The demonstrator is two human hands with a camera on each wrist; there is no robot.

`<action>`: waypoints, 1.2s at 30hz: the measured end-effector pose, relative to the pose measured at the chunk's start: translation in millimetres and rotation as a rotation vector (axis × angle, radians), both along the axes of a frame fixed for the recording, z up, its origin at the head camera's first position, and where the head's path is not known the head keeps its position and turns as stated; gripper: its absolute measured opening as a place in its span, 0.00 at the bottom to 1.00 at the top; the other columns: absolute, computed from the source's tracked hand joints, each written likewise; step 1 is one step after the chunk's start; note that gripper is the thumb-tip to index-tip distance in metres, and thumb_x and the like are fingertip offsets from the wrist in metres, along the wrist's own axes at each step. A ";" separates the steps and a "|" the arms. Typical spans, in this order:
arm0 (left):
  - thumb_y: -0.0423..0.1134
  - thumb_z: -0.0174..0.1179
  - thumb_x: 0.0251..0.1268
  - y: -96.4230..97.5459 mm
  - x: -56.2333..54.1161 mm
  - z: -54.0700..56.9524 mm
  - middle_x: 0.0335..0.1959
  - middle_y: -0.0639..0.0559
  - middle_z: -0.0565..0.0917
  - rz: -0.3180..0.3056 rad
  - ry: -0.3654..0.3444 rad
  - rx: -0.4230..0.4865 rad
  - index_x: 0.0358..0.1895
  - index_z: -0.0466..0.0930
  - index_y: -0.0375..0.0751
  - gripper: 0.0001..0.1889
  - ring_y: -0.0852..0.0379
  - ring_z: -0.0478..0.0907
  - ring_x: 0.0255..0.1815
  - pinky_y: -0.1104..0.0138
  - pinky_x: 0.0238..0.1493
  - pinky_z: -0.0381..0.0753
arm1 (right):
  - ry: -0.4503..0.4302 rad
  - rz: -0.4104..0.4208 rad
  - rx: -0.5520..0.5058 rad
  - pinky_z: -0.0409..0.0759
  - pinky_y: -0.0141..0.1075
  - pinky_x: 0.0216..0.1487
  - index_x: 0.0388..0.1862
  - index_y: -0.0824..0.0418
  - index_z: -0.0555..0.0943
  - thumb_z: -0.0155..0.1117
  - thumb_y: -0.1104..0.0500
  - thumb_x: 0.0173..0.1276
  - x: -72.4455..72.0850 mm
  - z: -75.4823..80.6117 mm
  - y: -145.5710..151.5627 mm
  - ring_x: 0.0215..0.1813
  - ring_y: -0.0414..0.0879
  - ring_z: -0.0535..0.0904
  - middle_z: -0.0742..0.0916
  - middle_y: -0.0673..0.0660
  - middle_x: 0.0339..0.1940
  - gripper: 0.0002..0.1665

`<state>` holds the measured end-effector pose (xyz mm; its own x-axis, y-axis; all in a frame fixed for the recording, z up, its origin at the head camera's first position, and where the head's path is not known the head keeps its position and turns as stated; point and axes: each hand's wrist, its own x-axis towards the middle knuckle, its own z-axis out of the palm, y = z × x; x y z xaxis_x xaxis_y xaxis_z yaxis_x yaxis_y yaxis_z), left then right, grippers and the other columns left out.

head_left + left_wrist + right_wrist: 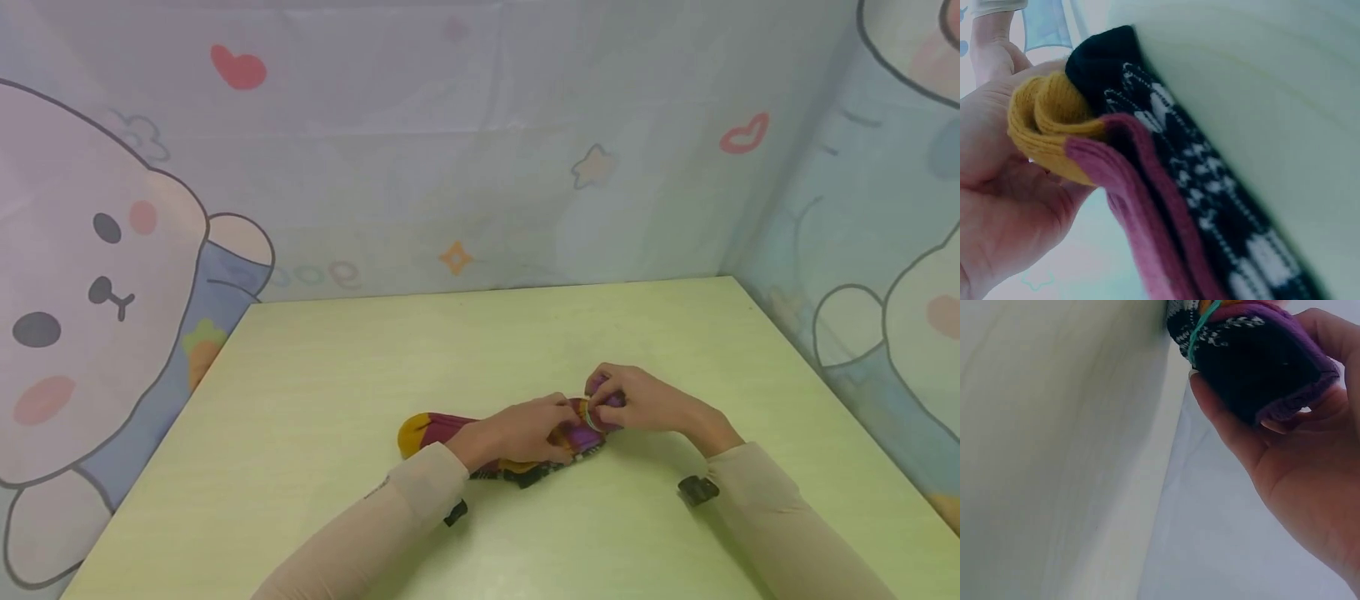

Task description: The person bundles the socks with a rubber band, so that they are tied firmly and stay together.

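Observation:
A bundle of knitted socks [446, 427] lies across the table, maroon and mustard on top with a black-and-white patterned sock [1210, 187] along its near side. My left hand [525, 429] grips the bundle's middle from above. In the left wrist view, a mustard part [1054, 128] of the maroon sock bulges beside the palm. At the bundle's right end, my right hand [645, 400] holds the purple-edged cuffs [1297, 394] between thumb and fingers. A thin green band [1200, 331] circles the socks, right by the right hand's fingertips.
The pale yellow table [322, 358] has its back edge against a cartoon-printed cloth backdrop [375, 167]. More printed cloth [840, 225] hangs along the right side. Small black clips [698, 490] show near both sleeves.

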<state>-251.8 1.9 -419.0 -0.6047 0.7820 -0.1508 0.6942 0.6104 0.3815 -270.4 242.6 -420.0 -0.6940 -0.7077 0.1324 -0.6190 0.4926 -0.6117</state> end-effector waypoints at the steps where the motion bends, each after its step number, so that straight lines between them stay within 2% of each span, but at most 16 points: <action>1: 0.51 0.67 0.66 0.6 0.5 0.1 0.58 0.54 0.73 0.015 0.017 -0.018 0.63 0.77 0.47 0.25 0.64 0.73 0.50 0.72 0.52 0.75 | -0.004 0.001 0.004 0.81 0.38 0.45 0.41 0.63 0.89 0.62 0.66 0.70 0.2 0.4 0.0 0.47 0.49 0.79 0.80 0.59 0.50 0.09; 4: 0.55 0.68 0.63 2.6 2.5 0.9 0.56 0.55 0.73 0.041 0.101 -0.083 0.60 0.78 0.50 0.25 0.64 0.73 0.48 0.71 0.46 0.77 | -0.005 0.014 0.007 0.80 0.40 0.48 0.44 0.65 0.88 0.64 0.66 0.69 0.5 1.8 -1.1 0.50 0.50 0.78 0.80 0.59 0.51 0.10; 7: 0.54 0.70 0.62 3.8 4.6 1.8 0.52 0.56 0.74 0.046 0.188 -0.131 0.56 0.78 0.50 0.23 0.64 0.72 0.44 0.71 0.38 0.77 | -0.007 0.032 0.019 0.79 0.41 0.51 0.47 0.64 0.88 0.67 0.61 0.70 0.6 2.7 -1.5 0.52 0.50 0.77 0.80 0.58 0.51 0.11; 10: 0.51 0.70 0.61 3.6 6.4 2.3 0.49 0.55 0.74 0.047 0.253 -0.150 0.54 0.79 0.50 0.21 0.63 0.71 0.42 0.71 0.32 0.76 | 0.000 0.052 0.047 0.78 0.43 0.54 0.50 0.63 0.87 0.69 0.56 0.69 0.3 2.9 -1.3 0.54 0.50 0.76 0.79 0.57 0.53 0.15; 13: 0.47 0.71 0.59 2.7 7.7 0.9 0.48 0.54 0.74 0.054 0.298 -0.150 0.53 0.79 0.51 0.20 0.62 0.71 0.41 0.71 0.29 0.75 | 0.005 0.046 0.087 0.77 0.44 0.56 0.51 0.61 0.87 0.71 0.56 0.67 -0.1 3.4 -1.0 0.55 0.50 0.76 0.78 0.56 0.54 0.16; 18: 0.45 0.71 0.59 2.5 11.0 -1.5 0.48 0.53 0.75 0.058 0.324 -0.155 0.54 0.79 0.53 0.20 0.60 0.72 0.40 0.69 0.28 0.76 | -0.004 0.018 0.154 0.76 0.45 0.56 0.48 0.59 0.85 0.74 0.57 0.63 1.5 6.0 1.0 0.54 0.50 0.76 0.78 0.54 0.52 0.15; 26: 0.48 0.70 0.62 1.5 19.6 3.1 0.50 0.53 0.78 0.072 0.339 -0.209 0.58 0.80 0.54 0.21 0.59 0.76 0.44 0.67 0.34 0.80 | -0.103 -0.042 0.179 0.76 0.43 0.55 0.48 0.59 0.84 0.77 0.61 0.60 0.2 5.5 6.3 0.52 0.47 0.76 0.79 0.53 0.50 0.18; 32: 0.45 0.69 0.63 1.4 26.1 1.1 0.40 0.58 0.83 0.083 0.409 -0.199 0.48 0.86 0.54 0.11 0.63 0.79 0.36 0.68 0.32 0.79 | -0.136 -0.060 0.169 0.74 0.47 0.59 0.48 0.60 0.82 0.76 0.61 0.61 -0.2 2.1 9.4 0.55 0.51 0.74 0.78 0.56 0.53 0.17; 36: 0.46 0.69 0.64 0.1 28.0 -2.1 0.38 0.60 0.85 0.094 0.406 -0.184 0.47 0.87 0.54 0.09 0.64 0.79 0.35 0.68 0.31 0.78 | -0.142 -0.058 0.193 0.73 0.45 0.58 0.51 0.60 0.80 0.74 0.59 0.63 1.9 1.4 11.7 0.55 0.49 0.74 0.78 0.55 0.52 0.18</action>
